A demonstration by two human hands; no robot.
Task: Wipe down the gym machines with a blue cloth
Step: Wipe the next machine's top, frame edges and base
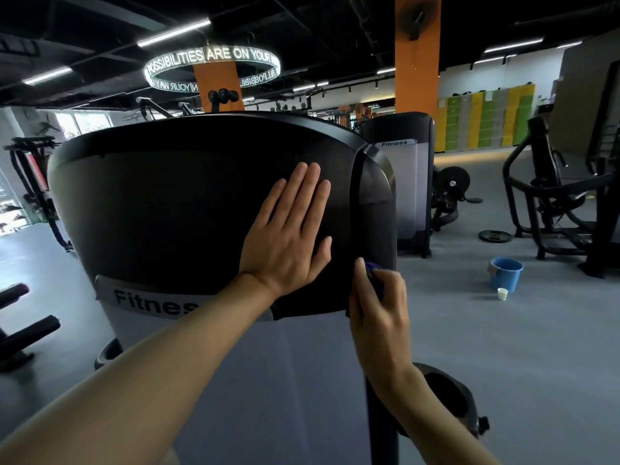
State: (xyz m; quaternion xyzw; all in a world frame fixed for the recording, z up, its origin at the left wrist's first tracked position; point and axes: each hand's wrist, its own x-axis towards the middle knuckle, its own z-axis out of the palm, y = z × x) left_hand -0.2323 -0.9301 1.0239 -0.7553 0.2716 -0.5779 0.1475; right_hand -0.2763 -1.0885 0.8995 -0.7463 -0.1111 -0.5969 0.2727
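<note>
The right hand (377, 310) curls its grip round a blue cloth (375, 276), thumb up along the machine's right edge, pressing the cloth against the lower right corner of the dark shroud (188, 203). The left hand (288, 234) lies flat on the shroud's face, fingers straight and close together, palm down, holding nothing.

Very little of the cloth shows: only a small bunched blue-violet fold between the thumb and the curled fingers; the rest is hidden inside the hand and behind the shroud's edge, so its size and shape cannot be told. The shroud is dark, smooth and rounded, in deep shadow, and its surface detail is hard to read. Below it a grey panel (141, 305) bears the word "Fitness", with the last letters covered by the left forearm. The machine's base is cut off by the bottom of the view.

On the grey floor (469, 330) to the right stand a blue bucket (506, 274) and, just in front of it, a small white cup (502, 294). A second machine (402, 176) marked "Fitness" stands behind the right edge of the near one. Farther right, black frames and weight plates are partly cut off by the view's edge.
</note>
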